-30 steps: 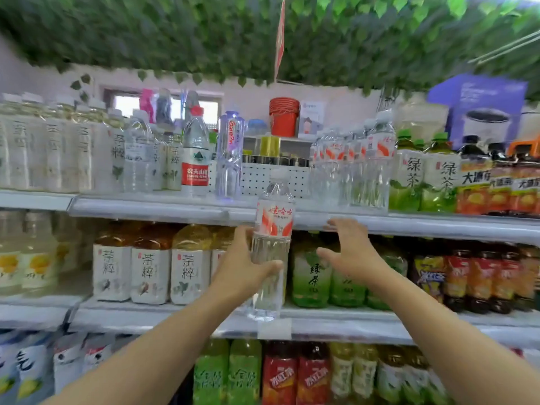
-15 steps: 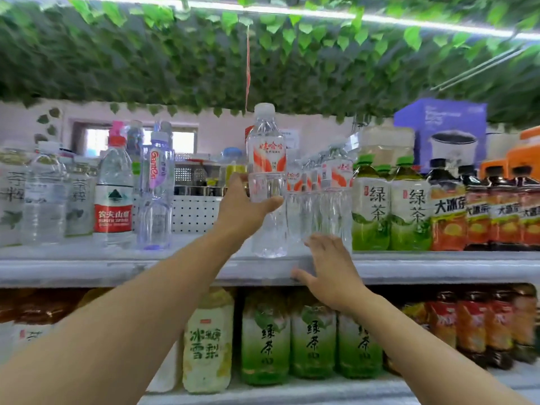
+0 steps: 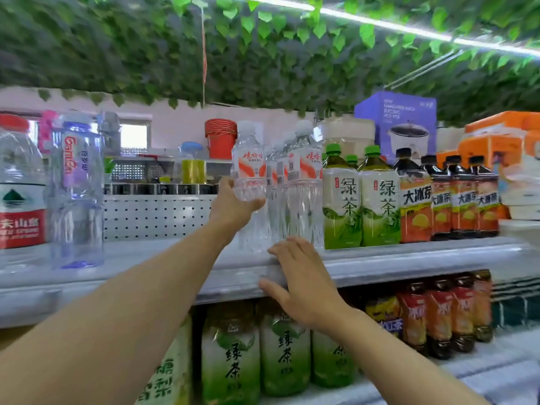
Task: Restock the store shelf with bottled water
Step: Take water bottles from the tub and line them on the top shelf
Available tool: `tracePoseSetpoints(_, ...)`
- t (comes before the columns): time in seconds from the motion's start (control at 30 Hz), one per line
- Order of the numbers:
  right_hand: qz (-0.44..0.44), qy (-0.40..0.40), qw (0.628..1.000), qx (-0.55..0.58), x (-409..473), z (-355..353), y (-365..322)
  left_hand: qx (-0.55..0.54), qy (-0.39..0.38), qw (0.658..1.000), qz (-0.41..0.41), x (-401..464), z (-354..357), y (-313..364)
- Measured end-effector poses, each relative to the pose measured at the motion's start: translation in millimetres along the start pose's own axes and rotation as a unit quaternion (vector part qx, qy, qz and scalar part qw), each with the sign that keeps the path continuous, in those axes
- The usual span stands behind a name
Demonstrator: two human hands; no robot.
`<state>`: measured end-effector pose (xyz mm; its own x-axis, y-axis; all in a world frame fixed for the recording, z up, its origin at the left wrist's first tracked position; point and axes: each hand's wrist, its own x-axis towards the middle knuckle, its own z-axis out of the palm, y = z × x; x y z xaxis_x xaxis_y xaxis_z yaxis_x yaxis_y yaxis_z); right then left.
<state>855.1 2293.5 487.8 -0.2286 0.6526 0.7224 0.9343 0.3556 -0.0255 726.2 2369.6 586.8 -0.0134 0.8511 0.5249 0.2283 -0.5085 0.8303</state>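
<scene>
Clear plastic water bottle (image 3: 249,182) stands upright on the top shelf (image 3: 380,261), near its front edge, just left of the row of same-label water bottles (image 3: 304,185). Left hand (image 3: 233,204) grips it around the middle, thumb across the front. Right hand (image 3: 304,285) lies flat with straight fingers on the shelf's front edge, holding nothing. Green tea bottles (image 3: 362,197) stand right of the water row.

I see water bottle (image 3: 249,182): clear glossy plastic, ribbed, shiny film label. Shelf (image 3: 409,258): smooth pale painted metal, I think. Back panel (image 3: 157,216): perforated white metal. Green tea bottles (image 3: 361,200): glossy plastic.
</scene>
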Motion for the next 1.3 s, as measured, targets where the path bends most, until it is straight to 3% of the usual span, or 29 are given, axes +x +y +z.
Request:
tracePoseSetpoints(0.33,0.013,0.013,1.000,0.012,-1.8,3.8,-1.6,0.033,-0.023,0.999,0.029,10.1,9.6,-15.1)
tracePoseSetpoints(0.67,0.015,0.015,1.000,0.005,0.3,6.8,-0.9,0.097,-0.059,0.993,-0.010,12.3,11.7,-26.9)
tracePoseSetpoints(1.3,0.005,0.016,1.000,0.005,0.5,4.9,-0.2,0.072,-0.070,0.994,-0.029,20.2,21.5,-30.4)
